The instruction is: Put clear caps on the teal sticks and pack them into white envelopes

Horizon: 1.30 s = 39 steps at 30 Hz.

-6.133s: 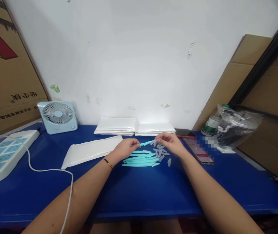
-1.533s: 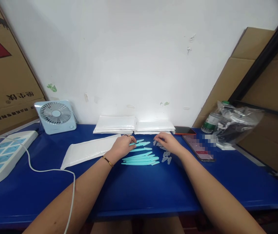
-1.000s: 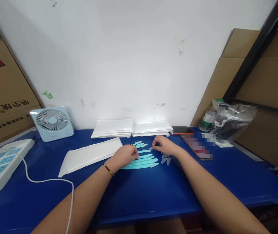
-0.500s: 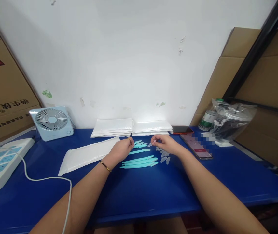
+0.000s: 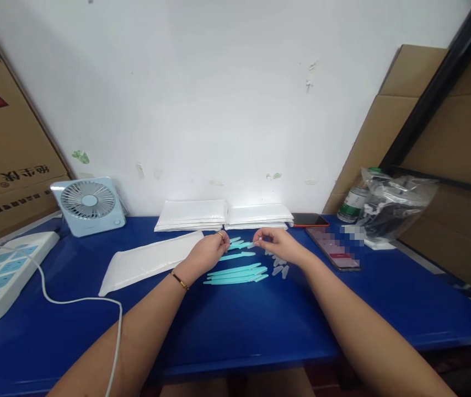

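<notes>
My left hand (image 5: 207, 251) is closed in a pinch on the handle of a teal eyebrow razor (image 5: 239, 246), whose other end points right. My right hand (image 5: 276, 243) pinches a small clear blade cap (image 5: 251, 245) at that end; whether the cap is around the blade or just beside it I cannot tell. Below the hands lies a single razor (image 5: 239, 256), and nearer me a small pile of razors (image 5: 235, 275). Loose clear caps (image 5: 278, 269) are scattered under and beside my right hand. More teal razor ends show behind the held one, partly hidden by my left fingers.
A white padded envelope (image 5: 148, 262) lies left of my left hand. Stacks of white envelopes (image 5: 192, 214) stand against the wall. Two phones, one with a lit screen (image 5: 332, 248), lie right. A blue fan (image 5: 90, 205), a power strip (image 5: 7, 275) and its white cable occupy the left side.
My right hand has moved slightly left, bringing the clear cap to the end of the held razor. The left hand has hardly moved.
</notes>
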Available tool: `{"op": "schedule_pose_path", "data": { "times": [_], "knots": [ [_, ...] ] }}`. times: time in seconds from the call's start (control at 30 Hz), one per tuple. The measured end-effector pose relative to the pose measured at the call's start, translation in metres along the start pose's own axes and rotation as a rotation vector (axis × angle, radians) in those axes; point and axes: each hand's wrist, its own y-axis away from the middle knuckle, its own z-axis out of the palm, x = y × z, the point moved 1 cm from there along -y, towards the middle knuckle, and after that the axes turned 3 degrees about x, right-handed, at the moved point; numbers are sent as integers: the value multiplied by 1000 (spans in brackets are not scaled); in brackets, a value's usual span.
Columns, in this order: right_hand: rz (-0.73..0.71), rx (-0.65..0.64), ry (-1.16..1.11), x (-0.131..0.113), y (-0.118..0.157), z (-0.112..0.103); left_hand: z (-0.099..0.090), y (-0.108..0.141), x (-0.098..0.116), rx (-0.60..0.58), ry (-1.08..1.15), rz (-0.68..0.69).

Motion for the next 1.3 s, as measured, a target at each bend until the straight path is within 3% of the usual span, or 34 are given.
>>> {"op": "schedule_pose_path", "data": {
  "times": [0.17, 0.43, 0.67, 0.83, 0.97, 1.17, 1.3],
  "knots": [
    [22, 32, 22, 6, 1, -8, -1, 0, -3, -3, 11, -8],
    [-15, -11, 7, -4, -1, 11, 3, 1, 5, -35, 29, 18],
    [52, -23, 247, 33, 4, -20, 2, -2, -6, 70, -165, -5],
    [89, -113, 258, 44, 2, -16, 6, 7, 10, -158, -108, 152],
    [95, -117, 271, 40, 1, -9, 12, 9, 13, -222, -98, 106],
    [125, -148, 137, 27, 4, -13, 10, 5, 6, -101, -84, 34],
    [47, -134, 55, 12, 6, -18, 5, 4, 5, -51, -125, 26]
  ]
}}
